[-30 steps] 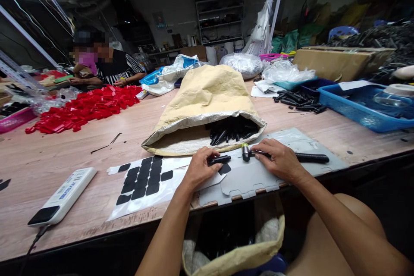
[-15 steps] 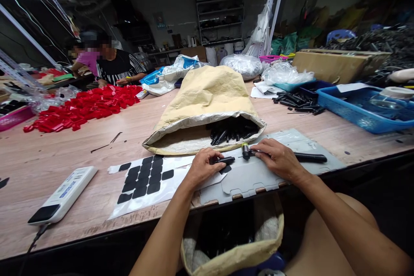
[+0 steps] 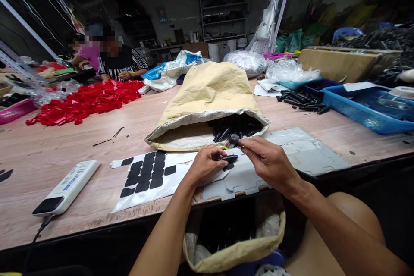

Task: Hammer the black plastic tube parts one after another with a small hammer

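Observation:
My left hand is closed round a small black tube-like part, held low over the grey board at the table's front. In my right hand is a small hammer, its dark round head raised just above and beyond that part. Most of the hammer's handle is hidden by my hand and forearm. A black square pad lies under the part. Left of my hands is a white sheet with rows of black rounded-square pads. Straight ahead, a tan sack lies open towards me, black parts in its mouth.
Below the table edge an open sack holds dark parts. A white power strip lies left, red pieces beyond it. At right stand a blue basket and a cardboard box. Two people sit at the far left.
My right hand has lifted the hammer off the board and swung its head up and left, over the black part. My left hand keeps its hold on the part. The view has shifted slightly.

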Available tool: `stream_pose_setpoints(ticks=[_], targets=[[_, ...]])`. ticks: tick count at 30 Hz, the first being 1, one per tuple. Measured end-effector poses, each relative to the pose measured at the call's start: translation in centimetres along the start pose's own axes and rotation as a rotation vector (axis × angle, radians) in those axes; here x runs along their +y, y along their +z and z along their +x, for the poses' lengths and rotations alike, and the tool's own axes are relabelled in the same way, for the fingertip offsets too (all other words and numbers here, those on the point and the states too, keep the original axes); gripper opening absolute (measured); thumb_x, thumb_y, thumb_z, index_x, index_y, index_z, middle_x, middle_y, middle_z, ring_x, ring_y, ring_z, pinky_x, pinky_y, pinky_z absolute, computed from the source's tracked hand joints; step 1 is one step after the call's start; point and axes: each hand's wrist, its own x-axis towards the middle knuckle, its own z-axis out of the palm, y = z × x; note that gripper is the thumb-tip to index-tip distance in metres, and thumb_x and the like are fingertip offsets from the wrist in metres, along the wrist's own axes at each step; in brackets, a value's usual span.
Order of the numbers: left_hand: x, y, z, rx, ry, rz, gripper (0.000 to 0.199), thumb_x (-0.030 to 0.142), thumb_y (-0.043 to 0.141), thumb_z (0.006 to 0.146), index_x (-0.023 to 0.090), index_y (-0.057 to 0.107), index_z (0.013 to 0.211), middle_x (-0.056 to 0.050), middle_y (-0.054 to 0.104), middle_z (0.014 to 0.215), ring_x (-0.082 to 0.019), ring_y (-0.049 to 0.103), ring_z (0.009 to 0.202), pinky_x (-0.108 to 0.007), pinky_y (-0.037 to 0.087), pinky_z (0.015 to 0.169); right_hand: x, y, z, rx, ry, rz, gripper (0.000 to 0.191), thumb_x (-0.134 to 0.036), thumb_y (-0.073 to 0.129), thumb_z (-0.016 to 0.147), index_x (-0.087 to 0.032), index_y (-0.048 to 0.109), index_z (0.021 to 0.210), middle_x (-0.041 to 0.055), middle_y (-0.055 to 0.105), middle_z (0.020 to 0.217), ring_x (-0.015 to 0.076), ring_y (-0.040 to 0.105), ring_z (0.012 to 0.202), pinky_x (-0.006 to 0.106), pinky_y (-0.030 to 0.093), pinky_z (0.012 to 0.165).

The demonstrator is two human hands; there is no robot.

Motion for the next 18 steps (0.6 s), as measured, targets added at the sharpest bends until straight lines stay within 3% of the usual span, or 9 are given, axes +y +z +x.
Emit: stream_pose_setpoints(ticks=[6,11,16,18], targets=[[0.1,0.0,0.0,-0.015,0.018,0.004,0.011,0.021,0.077,0.075,0.023,0.078,0.086,-0.003,0.071,0.089,-0.025,0.062,0.094,-0.038,0.046,0.090,0.1,0.4,-0.6,-0.138,-0.019,-0.179,0.034,-0.019,0.048,0.097,-0.029,0.070,0.122,0.0059,0.073,0.100,0.0200,0.068,0.093,0.031,0.057,0.083],[0.0,0.2,0.0,0.014,-0.015,0.006,0.016,0.021,0.077,0.074,0.022,0.079,0.090,-0.003,0.071,0.089,-0.024,0.061,0.093,-0.037,0.047,0.086,0.3,-0.7,-0.4,0.028,0.017,-0.099,0.031,-0.024,0.049,0.100,-0.028,0.068,0.123,0.0069,0.072,0.104,0.0211,0.068,0.098,0.033,0.056,0.090],[0.1,0.1,-0.1,0.018,-0.021,0.025,0.017,0.021,0.077,0.074,0.022,0.079,0.090,-0.003,0.070,0.087,-0.023,0.060,0.092,-0.036,0.045,0.086,1.1,-0.4,-1.4,-0.078,0.041,-0.127,0.031,-0.023,0.047,0.100,-0.028,0.069,0.121,0.0056,0.073,0.100,0.0203,0.069,0.094,0.032,0.056,0.086],[0.2,0.1,-0.1,0.011,-0.030,0.017,0.016,0.023,0.077,0.075,0.021,0.079,0.090,-0.003,0.070,0.087,-0.024,0.060,0.092,-0.035,0.044,0.086,1.8,-0.6,-1.5,-0.050,0.064,-0.134,0.030,-0.024,0.048,0.100,-0.028,0.069,0.121,0.0056,0.073,0.101,0.0207,0.069,0.095,0.032,0.056,0.085]])
